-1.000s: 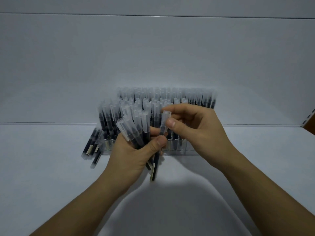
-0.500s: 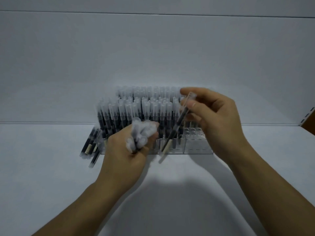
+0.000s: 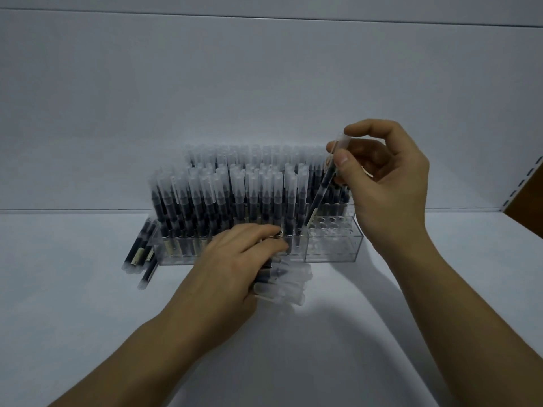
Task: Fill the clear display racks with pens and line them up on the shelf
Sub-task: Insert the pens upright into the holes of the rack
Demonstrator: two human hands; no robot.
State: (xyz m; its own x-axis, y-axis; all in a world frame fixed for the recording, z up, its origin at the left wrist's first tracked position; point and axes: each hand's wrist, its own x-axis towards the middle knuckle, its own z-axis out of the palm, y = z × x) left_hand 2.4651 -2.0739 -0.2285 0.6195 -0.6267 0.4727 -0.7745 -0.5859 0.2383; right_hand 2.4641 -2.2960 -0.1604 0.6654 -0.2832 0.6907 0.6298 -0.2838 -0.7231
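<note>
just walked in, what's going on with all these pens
A person is filling clear racks on a white shelf. The right hand pinches one pen by its cap, tilted, lower end at the empty holes of the front rack. The left hand grips a bundle of pens before it. Loose pens lie left of the rack.

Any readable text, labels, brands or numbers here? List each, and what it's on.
Nothing legible in this frame.
Pale label on the loose pens left of the clear rack: blurred, unreadable.
Pale label on the pen in the right hand: blurred, unreadable.
Bundle of pens in the left hand: no print visible.
</note>
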